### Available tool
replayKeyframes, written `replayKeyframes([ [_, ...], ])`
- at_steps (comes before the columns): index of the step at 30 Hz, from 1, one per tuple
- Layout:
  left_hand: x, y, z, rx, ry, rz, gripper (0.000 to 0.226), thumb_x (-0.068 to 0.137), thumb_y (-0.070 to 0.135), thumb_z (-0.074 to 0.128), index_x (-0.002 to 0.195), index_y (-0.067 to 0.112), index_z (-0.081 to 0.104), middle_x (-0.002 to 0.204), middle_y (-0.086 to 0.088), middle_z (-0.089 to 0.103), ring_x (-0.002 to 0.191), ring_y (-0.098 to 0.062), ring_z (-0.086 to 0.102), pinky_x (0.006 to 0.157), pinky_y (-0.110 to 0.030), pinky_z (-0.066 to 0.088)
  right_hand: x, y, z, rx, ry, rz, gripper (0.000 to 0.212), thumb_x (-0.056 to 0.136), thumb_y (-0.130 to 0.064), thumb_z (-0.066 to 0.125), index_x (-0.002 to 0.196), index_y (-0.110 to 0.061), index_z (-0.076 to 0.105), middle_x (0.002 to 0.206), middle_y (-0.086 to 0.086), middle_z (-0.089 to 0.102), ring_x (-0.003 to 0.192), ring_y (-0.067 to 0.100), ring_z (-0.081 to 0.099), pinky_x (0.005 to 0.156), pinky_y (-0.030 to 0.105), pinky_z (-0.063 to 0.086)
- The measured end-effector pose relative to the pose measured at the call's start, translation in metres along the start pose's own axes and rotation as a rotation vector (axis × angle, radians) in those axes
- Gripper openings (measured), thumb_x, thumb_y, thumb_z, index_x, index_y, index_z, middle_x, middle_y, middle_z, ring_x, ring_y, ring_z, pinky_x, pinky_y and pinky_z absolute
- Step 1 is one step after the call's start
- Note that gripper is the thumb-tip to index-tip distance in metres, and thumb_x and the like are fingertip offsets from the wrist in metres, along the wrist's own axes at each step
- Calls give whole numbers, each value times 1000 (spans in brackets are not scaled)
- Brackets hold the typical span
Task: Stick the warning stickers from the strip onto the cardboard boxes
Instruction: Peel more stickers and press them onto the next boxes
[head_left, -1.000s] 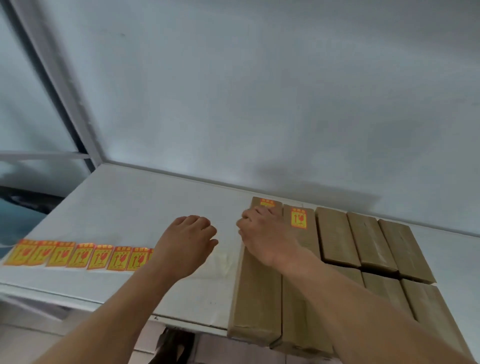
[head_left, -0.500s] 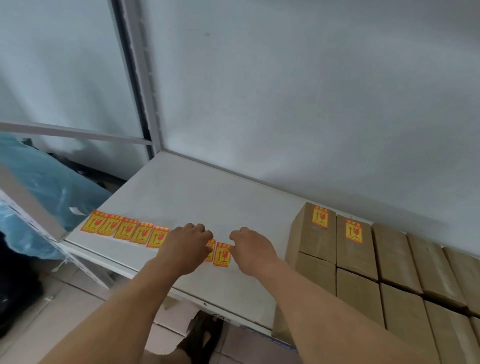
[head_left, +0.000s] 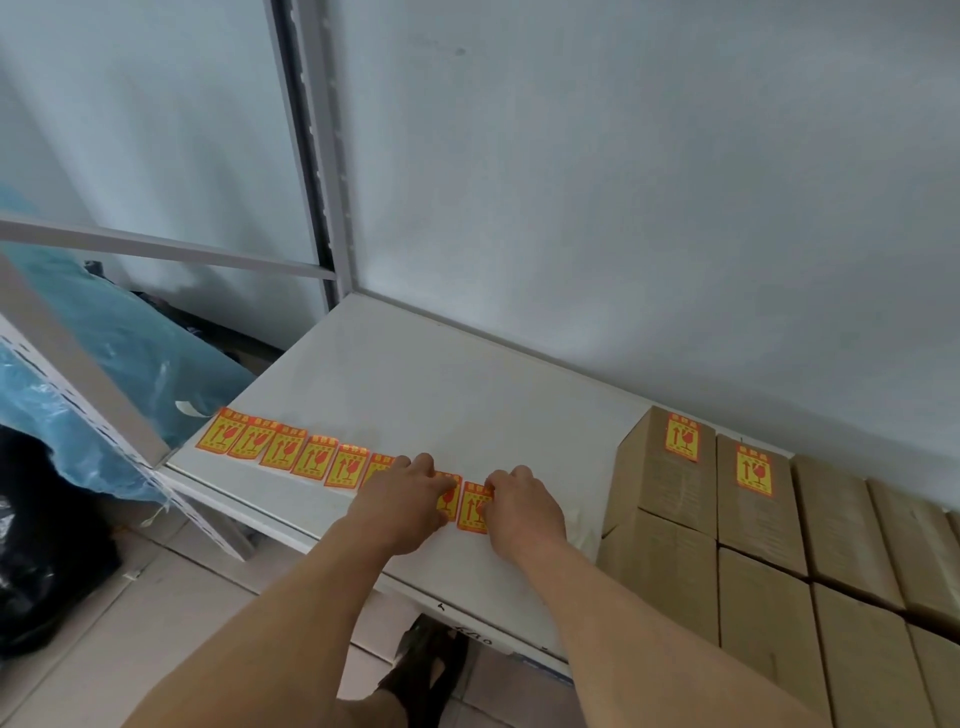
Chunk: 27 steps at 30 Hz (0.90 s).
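My right hand fingers pinch the end sticker of the strip, which runs leftward across the worktop, my left hand flat on it, the cardboard boxes right

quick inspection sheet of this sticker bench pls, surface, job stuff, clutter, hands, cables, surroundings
surface: white shelf, bare apart from the job's things.
job's things: sticker strip lies flat along the front edge; cardboard boxes packed at the right; two back boxes carry a sticker, and; the others in view are bare.
clutter: nothing seen on the shelf.
hands: left hand presses on the strip; right hand has its fingertips at the end sticker; whether its grip has closed cannot be told.
cables: nothing seen.
surroundings: grey wall, metal upright, blue plastic sheet and black bag at left, tiled floor.
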<state>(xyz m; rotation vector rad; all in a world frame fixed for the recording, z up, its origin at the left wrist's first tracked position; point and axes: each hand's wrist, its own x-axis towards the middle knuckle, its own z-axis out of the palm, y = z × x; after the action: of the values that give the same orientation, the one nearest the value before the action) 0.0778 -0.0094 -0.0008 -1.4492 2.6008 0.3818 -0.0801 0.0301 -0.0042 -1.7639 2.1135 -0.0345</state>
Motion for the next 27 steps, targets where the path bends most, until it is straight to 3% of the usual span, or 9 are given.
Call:
replayKeyframes([
  [11, 2, 1, 1, -5, 0, -18, 48, 92, 48, 53, 138, 36, 45, 125, -1, 46, 113, -20, 44, 87, -34, 46, 9, -2, -2, 127, 45, 79, 26, 94, -19, 49, 119, -16, 53, 117, 7, 57, 106, 25, 55, 79, 32, 44],
  [15, 2, 2, 1, -12, -6, -27, 48, 92, 48, 54, 138, 36, 45, 125, 0, 46, 113, -20, 45, 88, -35, 46, 11, -4, -2, 131, 36, 110, 17, 91, -20, 52, 107, -16, 59, 110, 8, 58, 98, 25, 58, 78, 33, 48],
  [27, 2, 4, -1, -46, -15, -50, 47, 91, 46, 57, 136, 37, 47, 124, 1, 47, 112, -19, 45, 87, -35, 46, 2, -3, -9, 104, -4, 19, 18, 93, -16, 49, 110, -12, 49, 111, 10, 60, 98, 28, 59, 76, 34, 45],
])
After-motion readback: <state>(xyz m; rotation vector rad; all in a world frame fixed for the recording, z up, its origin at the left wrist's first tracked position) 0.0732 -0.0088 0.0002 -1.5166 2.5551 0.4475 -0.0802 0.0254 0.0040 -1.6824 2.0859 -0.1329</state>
